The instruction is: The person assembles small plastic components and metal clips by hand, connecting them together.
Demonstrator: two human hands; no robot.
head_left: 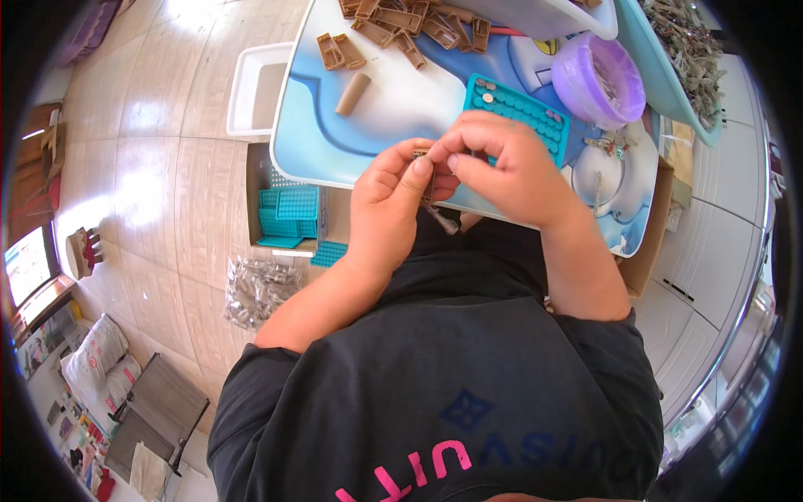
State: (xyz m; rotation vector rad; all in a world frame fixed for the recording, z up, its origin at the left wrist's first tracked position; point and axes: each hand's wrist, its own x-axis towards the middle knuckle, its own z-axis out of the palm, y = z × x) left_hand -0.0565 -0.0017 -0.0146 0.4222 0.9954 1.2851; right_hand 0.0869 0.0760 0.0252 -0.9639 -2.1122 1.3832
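Over the near edge of the blue and white table (376, 109), my left hand (386, 184) pinches a small brown plastic casing (421, 153) between thumb and fingers. A thin grey-brown wire bundle (445, 219) dangles below the hands. My right hand (510, 163) meets the casing from the right, its fingertips closed together on something too small to make out. Just beyond it lies a teal tray (520, 102) with rows of round pockets and a few small round pieces in it. One brown casing (353, 94) lies alone farther left.
Brown casings (401, 25) are heaped at the table's far side. A lilac bin (565, 71) with a liner stands right of the tray, beside a large tub (707, 117) of tangled wired parts. Teal trays fill a carton (261, 159) at left, near a bag of parts (259, 289).
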